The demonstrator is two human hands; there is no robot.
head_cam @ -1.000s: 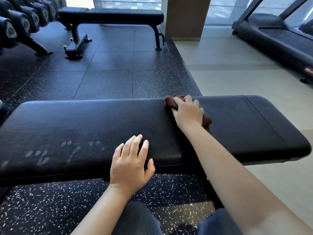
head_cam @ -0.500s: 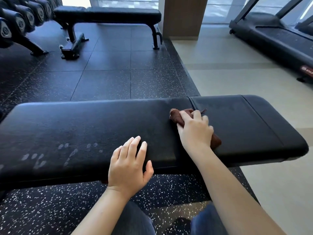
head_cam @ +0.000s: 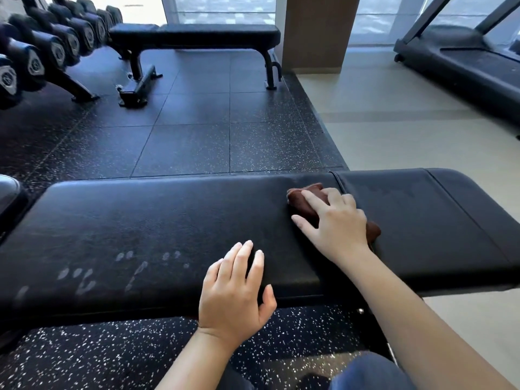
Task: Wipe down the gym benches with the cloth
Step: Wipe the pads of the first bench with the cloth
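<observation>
A long black padded gym bench (head_cam: pixel 157 220) runs across the view in front of me. My right hand (head_cam: pixel 334 220) presses a bunched brown cloth (head_cam: pixel 305 201) onto the pad, just left of the seam between its two cushions; most of the cloth is hidden under the palm. My left hand (head_cam: pixel 236 291) rests flat on the bench's near edge, fingers spread, holding nothing. Pale fingerprint smudges (head_cam: pixel 84 277) mark the pad to the left of that hand.
A second black bench (head_cam: pixel 197 35) stands at the back on dark speckled rubber tiles. A dumbbell rack (head_cam: pixel 42 57) fills the far left. A treadmill (head_cam: pixel 464 60) sits at the right on light flooring, with a tan pillar (head_cam: pixel 315 32) between.
My right hand slid the cloth from the bench's far edge toward me and slightly right, then held near the seam. The left hand stayed planted on the near edge.
</observation>
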